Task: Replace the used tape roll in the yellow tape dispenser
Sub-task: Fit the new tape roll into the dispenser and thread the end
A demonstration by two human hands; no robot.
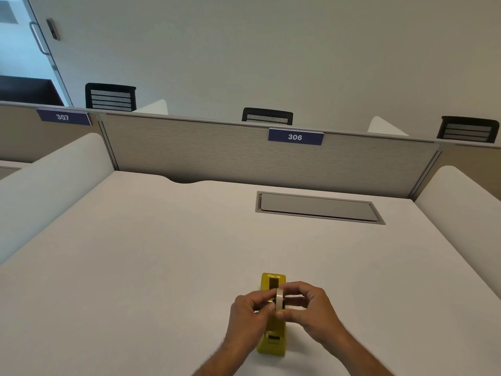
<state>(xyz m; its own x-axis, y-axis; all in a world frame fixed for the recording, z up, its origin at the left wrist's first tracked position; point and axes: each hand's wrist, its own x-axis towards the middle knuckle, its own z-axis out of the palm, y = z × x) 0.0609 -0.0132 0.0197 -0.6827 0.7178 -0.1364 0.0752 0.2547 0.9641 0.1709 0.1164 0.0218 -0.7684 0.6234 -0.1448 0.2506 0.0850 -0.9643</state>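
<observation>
From the head camera, the yellow tape dispenser (pixel 272 332) stands lengthwise on the pale desk (pixel 162 253), close to the near edge, and both hands meet just above its middle. The left hand (pixel 250 312) and the right hand (pixel 307 308) each pinch one flat side of a tape roll (pixel 279 299), held upright on edge over the dispenser's open well; each grip is closed on the roll with fingertips and thumb, and nothing else is held. Whether this roll is the used one coming out or the fresh one going in cannot be told, nor can a hub in its core be made out. Either way the step seems to ask for keeping the roll square to the slot, so that it travels straight up or down without catching the side walls, and for holding it by the faces instead of the sticky rim. The dispenser is not braced by either hand, so a sideways tug could tip it. The desk is otherwise bare apart from a grey cable hatch (pixel 317 207) set flush farther back. Behind it runs a partition with a plate reading 306 (pixel 295 137), and chair backs (pixel 267 116) show over it against a plain wall.
</observation>
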